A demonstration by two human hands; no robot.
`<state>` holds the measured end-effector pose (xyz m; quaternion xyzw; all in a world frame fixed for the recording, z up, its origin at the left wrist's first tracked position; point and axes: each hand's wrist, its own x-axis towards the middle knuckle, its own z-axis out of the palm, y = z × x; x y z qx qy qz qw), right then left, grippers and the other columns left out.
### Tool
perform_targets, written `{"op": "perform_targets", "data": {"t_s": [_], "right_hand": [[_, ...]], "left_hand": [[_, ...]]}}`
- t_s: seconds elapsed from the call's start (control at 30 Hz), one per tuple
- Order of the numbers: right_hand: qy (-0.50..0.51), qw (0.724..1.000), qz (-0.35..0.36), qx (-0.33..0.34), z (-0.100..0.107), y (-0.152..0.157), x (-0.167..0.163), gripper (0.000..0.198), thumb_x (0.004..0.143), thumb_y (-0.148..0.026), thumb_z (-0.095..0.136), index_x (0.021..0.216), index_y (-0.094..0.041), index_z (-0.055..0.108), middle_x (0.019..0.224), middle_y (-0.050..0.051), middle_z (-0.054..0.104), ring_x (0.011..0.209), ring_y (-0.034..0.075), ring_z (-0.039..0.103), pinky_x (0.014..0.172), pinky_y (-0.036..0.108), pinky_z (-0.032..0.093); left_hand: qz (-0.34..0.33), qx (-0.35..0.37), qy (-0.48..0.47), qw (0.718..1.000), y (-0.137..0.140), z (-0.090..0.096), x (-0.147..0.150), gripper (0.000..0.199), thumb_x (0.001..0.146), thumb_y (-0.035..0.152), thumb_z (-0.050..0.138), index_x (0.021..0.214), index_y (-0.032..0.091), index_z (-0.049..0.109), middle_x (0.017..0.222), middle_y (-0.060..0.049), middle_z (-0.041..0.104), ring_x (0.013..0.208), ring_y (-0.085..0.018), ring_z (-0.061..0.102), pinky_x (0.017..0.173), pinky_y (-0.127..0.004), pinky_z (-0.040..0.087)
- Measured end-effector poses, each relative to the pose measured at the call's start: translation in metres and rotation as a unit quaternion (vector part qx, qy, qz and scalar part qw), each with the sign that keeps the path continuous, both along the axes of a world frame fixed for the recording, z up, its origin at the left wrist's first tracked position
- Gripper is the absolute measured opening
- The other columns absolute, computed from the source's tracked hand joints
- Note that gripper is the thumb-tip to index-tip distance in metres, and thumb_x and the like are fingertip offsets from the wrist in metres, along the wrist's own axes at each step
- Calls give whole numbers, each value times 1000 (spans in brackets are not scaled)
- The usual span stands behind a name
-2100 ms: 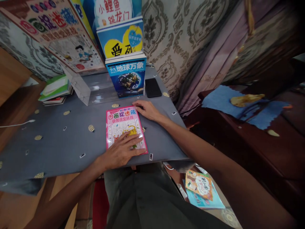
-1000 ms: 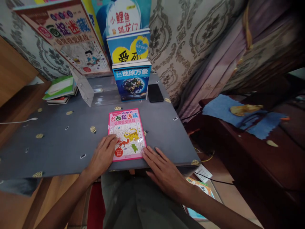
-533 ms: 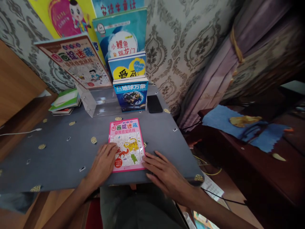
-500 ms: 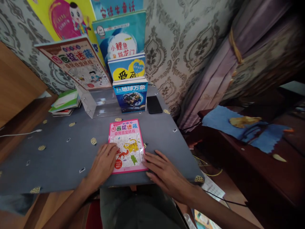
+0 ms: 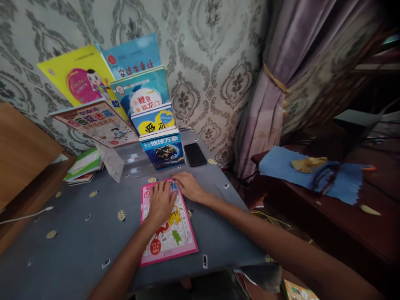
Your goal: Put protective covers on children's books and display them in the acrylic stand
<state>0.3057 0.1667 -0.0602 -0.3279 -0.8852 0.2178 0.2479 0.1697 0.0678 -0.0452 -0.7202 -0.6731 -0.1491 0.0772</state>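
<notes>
A pink children's picture book [image 5: 170, 243] with a tiger and a red fox on its cover lies closed on the grey tabletop [image 5: 81, 246]. My left hand [image 5: 161, 202] rests flat on the upper part of the cover, fingers stretched toward the top edge and hiding much of the title. At the top right corner, my right hand [image 5: 188, 186] touches the book's edge with its fingers extended. Neither hand grips the book. Just beyond them, a blue book with a globe [image 5: 165, 153] stands at the front of a clear book stand [image 5: 113, 162].
More upright books fill the stand, including a yellow one [image 5: 73, 81] and a brown one [image 5: 100, 125]. A black phone [image 5: 195, 154] lies to its right. A stack of books [image 5: 83, 166] sits at left near a white cable [image 5: 26, 215]. A blue cloth [image 5: 278, 166] covers part of the dark furniture at right.
Both hands have moved up the book, from its lower sides to its upper part and top right corner. The camera view has shifted, so the table appears lower and more wall shows.
</notes>
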Motion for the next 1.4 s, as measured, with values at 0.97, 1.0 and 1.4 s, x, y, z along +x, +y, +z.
{"op": "perform_targets", "data": {"t_s": [0.97,1.0,1.4], "right_hand": [[206,969,-41,-130,-20,21,7,33,100,-20,40,127,-21,61,109,8,76,107,21,70,100,41,50],[207,969,-42,-132,-20,21,7,33,101,-20,40,127,-21,61,109,8,76,107,21,70,100,41,50],[211,966,-58,-141,-13,17,8,34,101,-19,38,127,-19,59,111,9,76,109,22,70,101,41,49]], "left_hand": [[140,-169,79,972,41,60,37,37,93,32,45,103,12,75,107,-19,74,102,-32,71,87,-39,51],[143,-170,77,972,41,61,37,37,93,32,45,103,12,75,107,-19,74,103,-32,71,87,-39,51],[136,-149,92,975,37,55,38,38,95,34,44,105,14,75,110,-17,73,104,-30,70,87,-37,51]]}}
